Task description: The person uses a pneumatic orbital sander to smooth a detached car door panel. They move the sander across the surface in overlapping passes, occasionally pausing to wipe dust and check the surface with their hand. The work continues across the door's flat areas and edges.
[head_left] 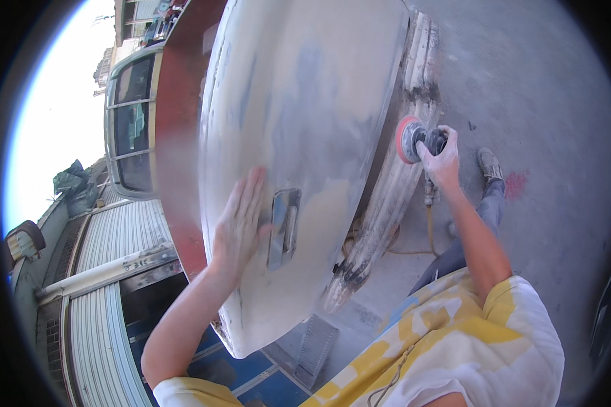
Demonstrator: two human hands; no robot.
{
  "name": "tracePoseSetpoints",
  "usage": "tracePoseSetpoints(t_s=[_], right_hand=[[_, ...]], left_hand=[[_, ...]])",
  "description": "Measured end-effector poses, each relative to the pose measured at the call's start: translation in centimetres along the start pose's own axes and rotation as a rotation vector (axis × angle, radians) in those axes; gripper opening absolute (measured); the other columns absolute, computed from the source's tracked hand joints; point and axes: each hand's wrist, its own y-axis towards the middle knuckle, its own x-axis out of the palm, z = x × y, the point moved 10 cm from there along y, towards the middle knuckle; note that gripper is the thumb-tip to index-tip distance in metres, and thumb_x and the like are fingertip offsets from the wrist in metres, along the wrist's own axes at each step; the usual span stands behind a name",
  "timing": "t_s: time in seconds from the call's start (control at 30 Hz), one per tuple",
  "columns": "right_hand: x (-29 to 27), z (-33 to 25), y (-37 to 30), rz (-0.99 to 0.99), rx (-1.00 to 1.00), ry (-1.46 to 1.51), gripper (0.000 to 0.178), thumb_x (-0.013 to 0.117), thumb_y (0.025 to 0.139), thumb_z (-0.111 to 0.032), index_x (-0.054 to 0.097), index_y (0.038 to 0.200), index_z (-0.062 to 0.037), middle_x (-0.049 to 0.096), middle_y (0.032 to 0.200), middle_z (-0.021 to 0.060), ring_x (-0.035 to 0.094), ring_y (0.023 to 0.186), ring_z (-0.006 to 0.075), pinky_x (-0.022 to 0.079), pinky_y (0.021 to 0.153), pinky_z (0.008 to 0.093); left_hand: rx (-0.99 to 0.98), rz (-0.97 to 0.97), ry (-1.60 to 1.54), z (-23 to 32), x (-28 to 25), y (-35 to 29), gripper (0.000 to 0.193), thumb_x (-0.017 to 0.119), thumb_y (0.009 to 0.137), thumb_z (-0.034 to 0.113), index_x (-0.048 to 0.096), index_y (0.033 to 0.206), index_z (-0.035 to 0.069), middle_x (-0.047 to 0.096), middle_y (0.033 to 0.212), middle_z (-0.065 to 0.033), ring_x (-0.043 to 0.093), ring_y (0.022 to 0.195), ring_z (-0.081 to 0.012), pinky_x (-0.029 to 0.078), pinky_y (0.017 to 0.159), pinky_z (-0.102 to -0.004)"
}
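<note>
My left hand (239, 220) lies flat on a large vehicle door panel (332, 88), fingers stretched out, dusty, and holding nothing. The panel is sanded to patches of cream, white and grey. Beside my left thumb is a recessed door handle (284, 229) with a shiny surround. My right hand (442, 161) grips a round air sander (430, 140) off the panel's right side. Its pinkish-red pad (406, 140) faces the panel without touching it, and a hose (430, 234) hangs from the tool.
A worn, white-stained beam (390, 193) runs along the panel's right edge. On the left stand a red panel (182, 88), a van (133, 122) and white roller shutters (125, 237). My shoe (490, 165) is on the grey concrete floor (543, 122); a metal grate (316, 349) lies below the panel.
</note>
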Motion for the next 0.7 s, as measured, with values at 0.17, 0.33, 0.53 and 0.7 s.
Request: tracePoseSetpoints(t_s=[0.17,0.33,0.53,0.7], right_hand=[[1.4,-0.8,1.0,-0.071,-0.015,-0.066,0.065,0.082,0.078,-0.019,0.048,0.13,-0.0014,0.059,0.112,0.0168,0.061,0.104,0.0275,0.048,0.096,0.0384],[-0.3,-3.0,2.6,-0.115,-0.061,-0.071,0.062,0.08,0.08,-0.015,0.048,0.131,-0.0015,0.06,0.111,0.0167,0.061,0.102,0.0264,0.048,0.095,0.037],[-3.3,-5.1,5.1,-0.109,-0.087,-0.139,0.064,0.079,0.076,-0.016,0.048,0.129,-0.0001,0.057,0.114,0.021,0.06,0.105,0.0334,0.048,0.096,0.041],[-4.3,-4.3,7.2,-0.052,-0.031,-0.111,0.066,0.08,0.075,-0.017,0.047,0.131,-0.002,0.058,0.113,0.0189,0.06,0.105,0.0316,0.048,0.096,0.0407]], left_hand=[[-0.154,0.173,-0.033,-8.6,-5.4,9.4,0.097,0.035,0.095,0.071,0.021,0.159,-0.002,0.021,0.168,-0.0121,0.013,0.156,-0.0247,0.007,0.129,-0.0399],[-0.339,0.293,0.022,-18.7,-10.2,21.7,0.097,0.037,0.098,0.068,0.021,0.156,-0.009,0.02,0.167,-0.017,0.01,0.157,-0.0281,0.003,0.128,-0.0415],[-0.376,0.348,-0.142,-26.1,-13.2,30.5,0.098,0.036,0.098,0.069,0.022,0.155,-0.009,0.02,0.167,-0.0181,0.01,0.157,-0.0289,0.003,0.128,-0.0409],[-0.309,0.642,-0.285,-25.9,-14.0,29.6,0.099,0.04,0.096,0.069,0.022,0.156,-0.008,0.021,0.167,-0.0166,0.012,0.156,-0.0293,0.006,0.128,-0.0428]])
